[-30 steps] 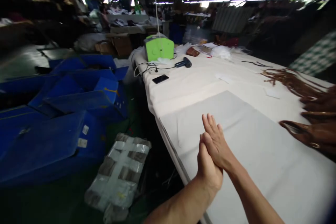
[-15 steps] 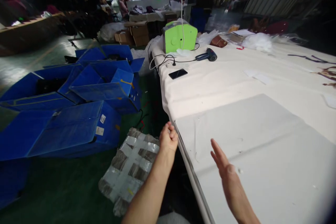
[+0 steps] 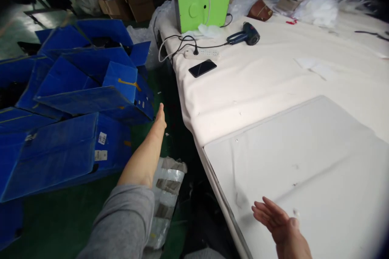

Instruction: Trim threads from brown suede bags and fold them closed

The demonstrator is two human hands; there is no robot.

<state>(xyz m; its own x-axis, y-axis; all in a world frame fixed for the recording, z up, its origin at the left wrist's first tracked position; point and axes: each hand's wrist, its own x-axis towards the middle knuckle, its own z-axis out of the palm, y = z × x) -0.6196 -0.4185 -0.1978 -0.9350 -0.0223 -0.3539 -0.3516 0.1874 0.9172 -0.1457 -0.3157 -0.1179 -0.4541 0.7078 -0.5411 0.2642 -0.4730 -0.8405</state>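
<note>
My left hand (image 3: 161, 117) is stretched forward over the floor gap between the blue boxes and the table, fingers extended and seen edge-on, nothing in it. Below that arm lies a taped, plastic-wrapped bundle (image 3: 167, 186), partly covered by the sleeve. Over the grey sheet (image 3: 298, 141) at the near part of the table, my right hand (image 3: 278, 220) hangs with its fingers apart and empty. Whether it touches the sheet cannot be made out.
Blue boxes (image 3: 63, 149) fill the left side. On the white-covered table (image 3: 261, 77) are a phone (image 3: 202, 68), a power strip (image 3: 209, 54), a heat gun (image 3: 251, 34) with its cable, a green machine (image 3: 200, 0) and plastic bags (image 3: 317, 10).
The view has tilted down and closer. My left hand has moved left, away from the table edge, and its curled fingers have straightened. My right hand sits lower, its fingers more spread.
</note>
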